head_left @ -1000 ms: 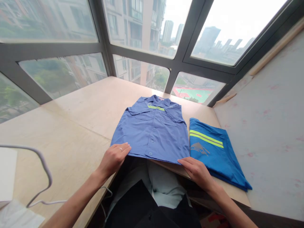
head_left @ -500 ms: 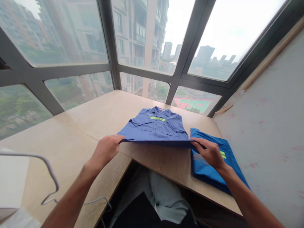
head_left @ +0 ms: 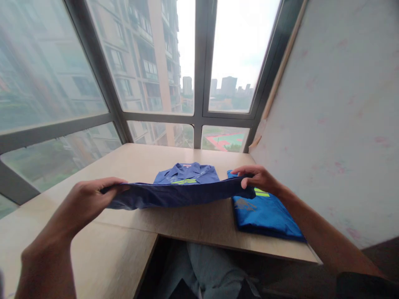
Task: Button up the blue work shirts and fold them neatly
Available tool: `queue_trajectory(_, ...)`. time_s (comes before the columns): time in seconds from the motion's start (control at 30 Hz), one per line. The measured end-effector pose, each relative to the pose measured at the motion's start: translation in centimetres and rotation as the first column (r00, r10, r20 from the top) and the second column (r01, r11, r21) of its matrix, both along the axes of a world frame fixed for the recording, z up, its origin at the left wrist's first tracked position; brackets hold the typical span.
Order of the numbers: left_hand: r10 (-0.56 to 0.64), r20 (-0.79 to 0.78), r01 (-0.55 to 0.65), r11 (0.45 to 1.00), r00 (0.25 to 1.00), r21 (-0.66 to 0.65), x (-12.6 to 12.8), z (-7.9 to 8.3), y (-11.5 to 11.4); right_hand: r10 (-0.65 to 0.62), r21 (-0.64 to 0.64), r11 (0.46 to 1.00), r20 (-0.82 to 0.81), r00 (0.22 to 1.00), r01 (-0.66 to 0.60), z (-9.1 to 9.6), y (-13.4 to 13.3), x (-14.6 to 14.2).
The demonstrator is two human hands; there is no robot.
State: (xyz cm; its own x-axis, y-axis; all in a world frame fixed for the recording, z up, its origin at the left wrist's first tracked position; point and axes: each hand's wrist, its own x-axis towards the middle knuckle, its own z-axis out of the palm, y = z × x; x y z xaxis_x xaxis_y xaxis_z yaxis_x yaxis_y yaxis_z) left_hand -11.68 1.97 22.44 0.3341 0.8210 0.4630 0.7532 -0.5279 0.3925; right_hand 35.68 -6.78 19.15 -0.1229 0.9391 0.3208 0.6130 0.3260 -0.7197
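Note:
A blue-purple work shirt (head_left: 195,171) with yellow-green reflective stripes lies on the wooden tabletop, its collar toward the window. Its near edge is raised off the surface and stretched between my two hands. My left hand (head_left: 90,203) pinches the left end of that edge, thumb below and fingers on top. At the right end, my right hand (head_left: 257,179) grips the cloth between thumb and fingers. Just below and beyond my right hand rests a folded brighter blue garment (head_left: 268,216) with a yellow-green stripe and a grey print. The raised edge hides the shirt's lower part.
The pale wooden tabletop (head_left: 124,253) has an inner corner in front of my lap. Grey window frames (head_left: 199,120) border the far side, and a patterned wall (head_left: 327,145) stands close on the right. My legs (head_left: 208,270) show below the table edge.
The shirt's near edge has been lifted higher, and its dark underside now faces me. My hands are raised with it, the left one farther left. The camera view has turned to the right.

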Motion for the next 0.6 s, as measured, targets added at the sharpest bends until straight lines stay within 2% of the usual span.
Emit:
queue_trajectory(0.17,-0.004,-0.046,0.011,0.989,0.999,0.149,-0.6,1.3,0.4,0.183,-0.190,0.965,0.010,0.983,-0.178,2.3,-2.2,0.1)
queue_trajectory(0.3,-0.060,-0.161,0.068,0.997,0.985,0.048,1.1,1.7,2.6,0.219,-0.218,0.955,0.073,0.973,-0.199,3.1,-1.5,0.6)
queue_trajectory(0.43,-0.077,-0.284,0.053,0.995,0.956,-0.089,4.0,1.3,6.6,0.149,-0.173,0.976,0.109,0.983,-0.129,2.2,2.4,2.2)
queue_trajectory(0.6,0.111,-0.505,-0.166,0.984,0.856,-0.066,6.8,-0.8,12.7,0.097,-0.144,0.987,0.150,0.984,-0.076,-0.4,10.9,3.5)
